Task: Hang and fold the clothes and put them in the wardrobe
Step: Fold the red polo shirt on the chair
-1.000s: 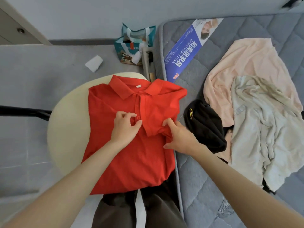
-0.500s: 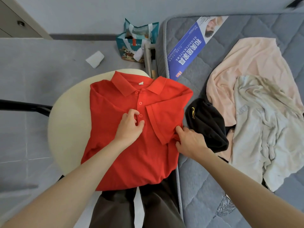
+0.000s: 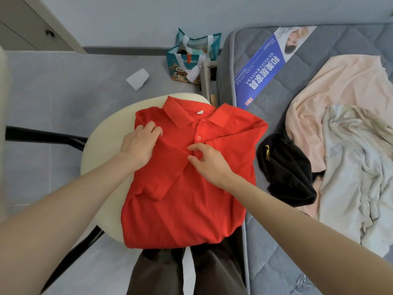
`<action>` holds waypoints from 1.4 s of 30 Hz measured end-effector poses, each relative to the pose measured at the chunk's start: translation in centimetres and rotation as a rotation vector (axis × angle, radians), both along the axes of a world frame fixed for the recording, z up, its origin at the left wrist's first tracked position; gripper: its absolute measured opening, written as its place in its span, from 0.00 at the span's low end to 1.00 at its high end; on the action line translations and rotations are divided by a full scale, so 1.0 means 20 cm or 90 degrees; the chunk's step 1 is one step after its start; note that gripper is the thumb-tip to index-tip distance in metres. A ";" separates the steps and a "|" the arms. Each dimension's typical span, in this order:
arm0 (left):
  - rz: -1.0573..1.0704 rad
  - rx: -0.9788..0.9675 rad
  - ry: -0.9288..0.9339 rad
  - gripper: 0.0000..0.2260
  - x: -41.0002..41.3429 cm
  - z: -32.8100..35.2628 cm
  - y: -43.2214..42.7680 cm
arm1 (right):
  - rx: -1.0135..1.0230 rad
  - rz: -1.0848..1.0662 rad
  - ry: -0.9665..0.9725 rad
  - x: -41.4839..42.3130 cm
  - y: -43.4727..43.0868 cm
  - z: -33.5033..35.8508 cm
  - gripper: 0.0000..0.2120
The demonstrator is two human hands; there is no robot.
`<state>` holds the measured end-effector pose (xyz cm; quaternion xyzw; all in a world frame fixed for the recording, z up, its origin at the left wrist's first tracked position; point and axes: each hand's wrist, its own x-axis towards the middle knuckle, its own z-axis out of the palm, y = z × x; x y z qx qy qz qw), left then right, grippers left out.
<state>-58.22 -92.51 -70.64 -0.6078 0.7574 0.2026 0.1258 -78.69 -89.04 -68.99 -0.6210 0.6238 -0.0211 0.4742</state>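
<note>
"While both hands work the red shirt (image 3: 185,209) on the seat (image 3: 102,167), what should the line say?"

"That the shirt lies face up across the cream seat, collar (image 3: 174,111) toward the far edge and hem hanging over the near edge. Its far side spills past the seat's edge toward the mattress (image 3: 276,262). One sleeve (image 3: 161,179) is already turned in across the chest."

"And the hands?"

"The left hand (image 3: 140,145) sits palm down on the shoulder, wrist straight, fingers bent over the crease. Whether they pinch cloth or merely press it cannot be told. The right hand (image 3: 209,162) reaches in from the mattress side, forearm angled across the shirt. Its thumb and forefinger nip the cloth at the lowest button (image 3: 198,154)."

"Any advice for doing it well?"

"As I read it, the shoulder should be held down as an anchor. The pinched edge should be drawn taut, so the sleeve's crease runs straight down from the collar. The ridge between the hands wants smoothing before either lets go. Both sides should end up the same width, or the folded shirt will sit lopsided in the wardrobe. Soft knit probably slides on a smooth seat, so the overhanging hem could drag everything off the near edge."
</note>
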 end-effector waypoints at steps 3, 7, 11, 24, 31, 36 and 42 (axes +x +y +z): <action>-0.018 0.012 -0.050 0.14 0.05 0.00 -0.04 | 0.038 -0.033 0.026 0.12 0.00 -0.06 0.20; -0.004 0.027 -0.104 0.08 0.11 0.00 -0.09 | 0.020 0.026 0.132 0.20 -0.03 -0.09 0.16; 0.068 0.044 -0.093 0.07 0.24 -0.01 -0.15 | -0.051 0.006 0.112 0.25 -0.12 -0.07 0.12; 0.033 0.046 0.083 0.46 0.09 -0.05 -0.21 | -0.143 -0.033 0.272 -0.09 -0.36 0.04 0.26; 0.101 0.027 0.018 0.48 0.03 -0.10 -0.24 | 0.038 0.066 0.447 -0.33 -0.44 -0.03 0.57; 0.180 0.061 0.059 0.29 0.05 -0.11 -0.20 | -0.045 0.127 0.537 -0.35 -0.39 -0.09 0.30; 0.139 0.012 0.068 0.16 0.11 -0.06 -0.25 | -0.140 0.108 0.497 -0.37 -0.43 0.00 0.09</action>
